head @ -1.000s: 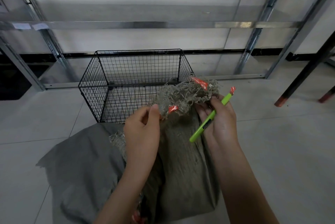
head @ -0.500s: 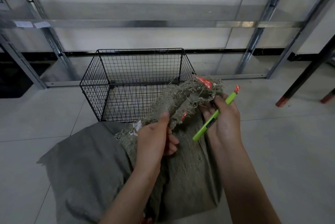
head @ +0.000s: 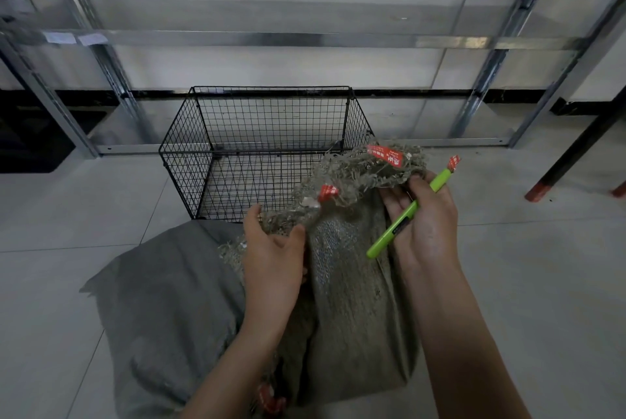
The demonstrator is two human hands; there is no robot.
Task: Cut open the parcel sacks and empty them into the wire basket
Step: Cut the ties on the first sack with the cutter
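Head view: left hand [head: 274,259] grips the sack [head: 352,300] by its frayed mouth, thumb against fingers. Right hand [head: 423,222] fingers clasp a green cutter [head: 406,215], fingertips touching that mouth, just before the wire basket [head: 271,89].

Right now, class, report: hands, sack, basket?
Status: left hand grips sack mouth; right hand holds cutter. No parcels in basket yet. A second sack lies alongside, not blocking.

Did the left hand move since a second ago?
Yes. The left hand slid down the woven sack, toward the person: its thumb, earlier overlapping the wire basket, now sits below its bottom edge.
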